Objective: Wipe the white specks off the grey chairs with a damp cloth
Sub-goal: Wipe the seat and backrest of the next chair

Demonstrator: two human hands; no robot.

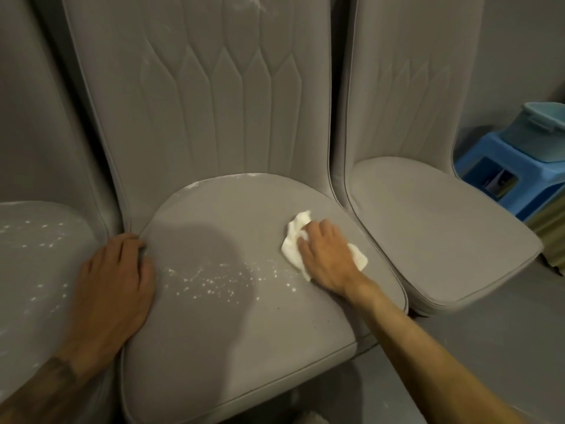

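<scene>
3 grey chairs stand in a row. The right grip (328, 255), a bare hand, lies flat with its fingers apart on the white cloth (294, 237) and presses it on the seat of the middle chair (229, 347); it clamps nothing. The white specks (214, 280) lie on this seat, left of this grip. The left grip (117, 283), fingers relaxed, rests on the left edge of that seat. Left of it, the left chair (27, 270) has more specks. Far right of the right grip, a blue stool (489, 157) carries a light blue basin (541, 133).
</scene>
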